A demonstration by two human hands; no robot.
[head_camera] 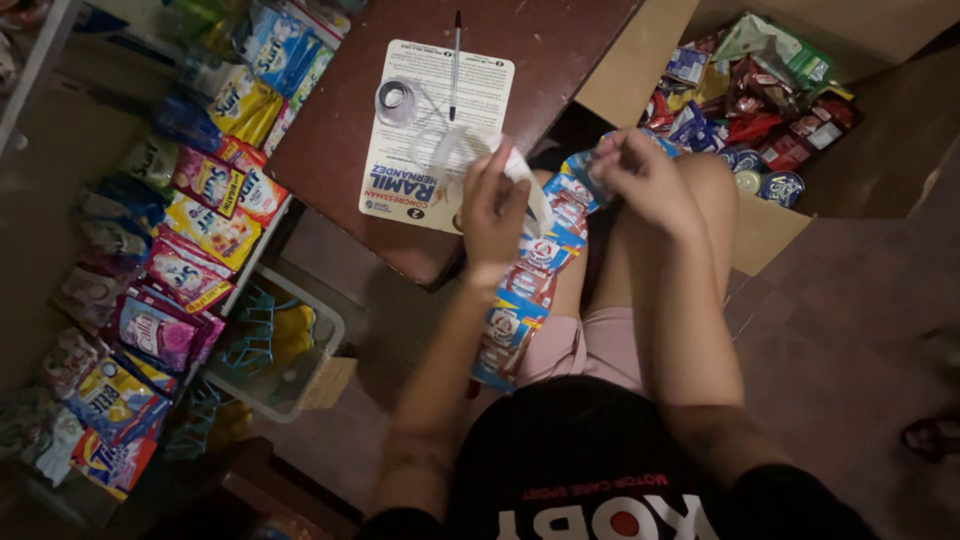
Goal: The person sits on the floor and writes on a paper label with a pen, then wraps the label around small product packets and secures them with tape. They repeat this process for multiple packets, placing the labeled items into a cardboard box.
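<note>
**Sachet strip and tape, seated worker, dim stockroom**

Setting: a dark reddish-brown table (520, 50), smooth and faintly glossy, stood over a dull brown floor (850, 330) in low light. To the person's left, hanging strips of glossy sachets (190, 260) in yellow, pink and blue filled a rack. Below the table edge sat a translucent plastic tub (320, 345) holding yellow and teal items. An open cardboard box (640, 60) at the person's right was packed with crinkled foil packets and round tins.

On the table: a white printed card (400, 170), rectangular with rounded corners; a slim pen (455, 60) lying across its top; a clear tape roll (395, 98) on the card.

In hand: a long strip (525, 290) of blue, white and red sachets ran down the lap. The left hand (492, 212) pinched a pale, thin length of tape (530, 185) beside the strip's upper part. The right hand (640, 175) was closed on the strip's top end, fingers curled.
</note>
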